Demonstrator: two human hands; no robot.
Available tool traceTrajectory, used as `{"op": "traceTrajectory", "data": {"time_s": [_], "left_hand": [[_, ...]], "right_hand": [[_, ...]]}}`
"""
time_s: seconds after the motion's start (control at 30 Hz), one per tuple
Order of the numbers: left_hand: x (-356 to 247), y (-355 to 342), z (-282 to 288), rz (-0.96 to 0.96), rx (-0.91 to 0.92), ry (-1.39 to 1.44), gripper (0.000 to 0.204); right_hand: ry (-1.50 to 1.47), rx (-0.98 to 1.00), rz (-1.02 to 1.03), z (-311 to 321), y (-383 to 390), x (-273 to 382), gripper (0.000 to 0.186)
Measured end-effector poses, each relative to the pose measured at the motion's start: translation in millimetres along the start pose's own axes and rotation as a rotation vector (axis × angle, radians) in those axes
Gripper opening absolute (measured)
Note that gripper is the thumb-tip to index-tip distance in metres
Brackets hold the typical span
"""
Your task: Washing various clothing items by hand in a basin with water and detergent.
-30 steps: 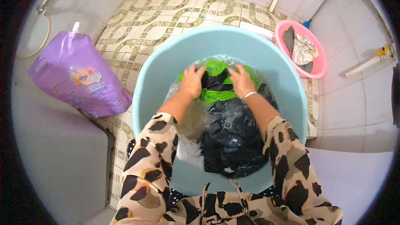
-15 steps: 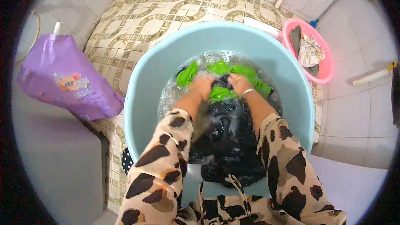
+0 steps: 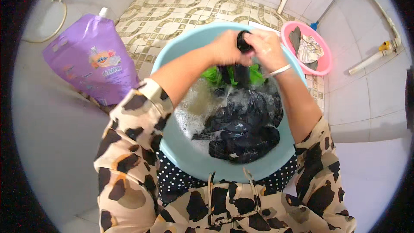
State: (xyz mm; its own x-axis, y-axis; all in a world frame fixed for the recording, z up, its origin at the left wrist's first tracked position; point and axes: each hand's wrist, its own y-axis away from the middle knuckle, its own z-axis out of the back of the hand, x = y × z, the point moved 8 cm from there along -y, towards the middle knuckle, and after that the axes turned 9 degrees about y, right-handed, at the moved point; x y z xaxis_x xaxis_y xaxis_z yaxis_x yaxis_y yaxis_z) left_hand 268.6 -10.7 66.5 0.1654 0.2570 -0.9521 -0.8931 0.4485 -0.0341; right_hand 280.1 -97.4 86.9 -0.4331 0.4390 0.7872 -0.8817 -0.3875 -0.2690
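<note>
Hands [image 3: 226, 48] [image 3: 266, 48] risen toward tub's far rim [image 3: 198, 31], both clutching black cloth [image 3: 242, 43] (foamy water [image 3: 187, 124] open at left).

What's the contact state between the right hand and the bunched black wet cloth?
Touching. The head view shows the right hand with its fingers closed against the bunched black wet cloth, no gap between them.
</note>
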Motion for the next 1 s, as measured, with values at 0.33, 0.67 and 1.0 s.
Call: {"op": "traceTrajectory", "data": {"time_s": [0.33,0.67,1.0], "left_hand": [[-247,20,35,-0.161,-0.145,0.018,0.019],[-269,-6,65,-0.359,-0.251,0.625,0.016],[145,140,113,0.288,-0.812,0.957,0.022]], "right_hand": [[0.301,0.193,0.157,10,72,-57,0.115],[-0.431,-0.130,-0.142,-77,62,-40,0.040],[-0.990,-0.339,-0.302,7,37,-58,0.045]]}}
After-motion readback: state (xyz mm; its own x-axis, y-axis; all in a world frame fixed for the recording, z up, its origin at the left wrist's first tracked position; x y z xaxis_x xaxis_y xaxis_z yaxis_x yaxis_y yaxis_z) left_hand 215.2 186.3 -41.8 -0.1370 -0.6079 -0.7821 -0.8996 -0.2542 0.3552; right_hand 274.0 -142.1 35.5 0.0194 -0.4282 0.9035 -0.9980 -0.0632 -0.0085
